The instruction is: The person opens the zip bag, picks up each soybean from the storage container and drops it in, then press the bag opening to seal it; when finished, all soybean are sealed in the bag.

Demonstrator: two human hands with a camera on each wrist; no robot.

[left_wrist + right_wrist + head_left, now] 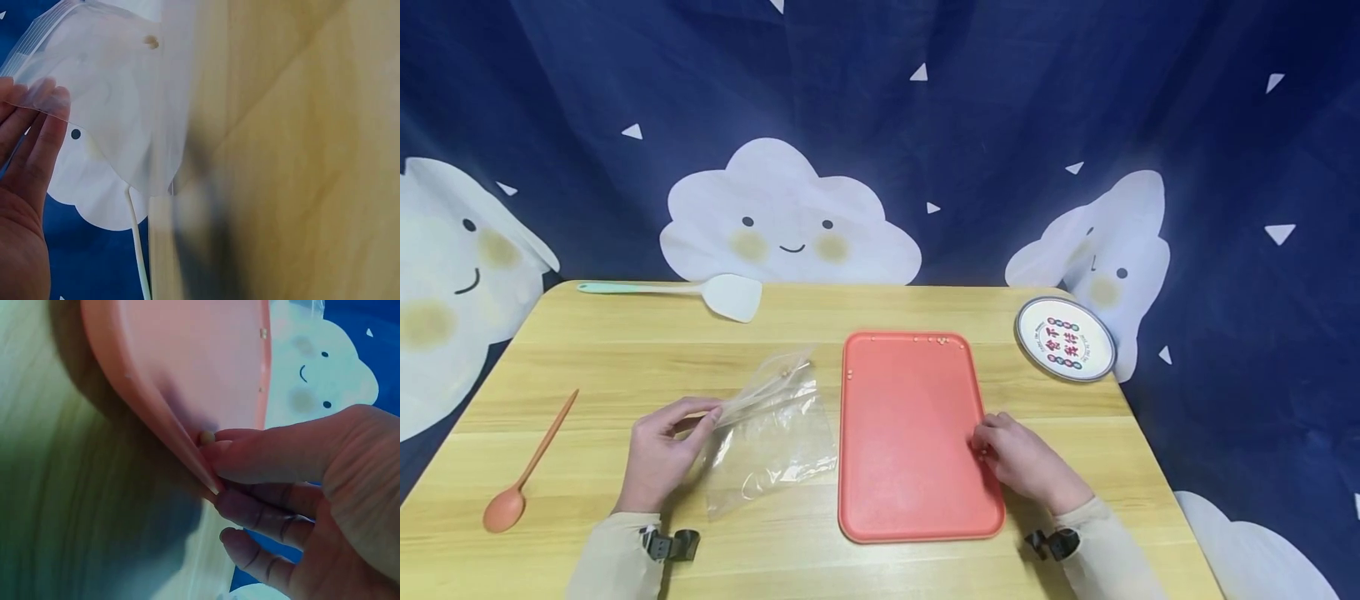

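Note:
My left hand (pixel 662 450) pinches the open end of a clear zip-lock bag (pixel 775 446) between thumb and fingers. A few small pale beans (pixel 151 42) show inside the bag in the left wrist view. At the right edge of the red tray (pixel 910 442), my right hand (pixel 1018 458) reaches over the rim. In the right wrist view a small round bean (pixel 207 437) is pinched at its thumb and index fingertips, and the other fingers curl beside the tray's rim. Several more beans (pixel 942 340) lie along the tray's far edge, with a couple at its left edge.
An orange spoon (pixel 505 508) lies at the left of the wooden table (pixel 760 567). A white spatula (pixel 732 297) with a pale green handle rests along the back edge. At the back right is a round plate (pixel 1066 339) with printed characters. A dark blue cloud-patterned curtain (pixel 850 100) hangs behind.

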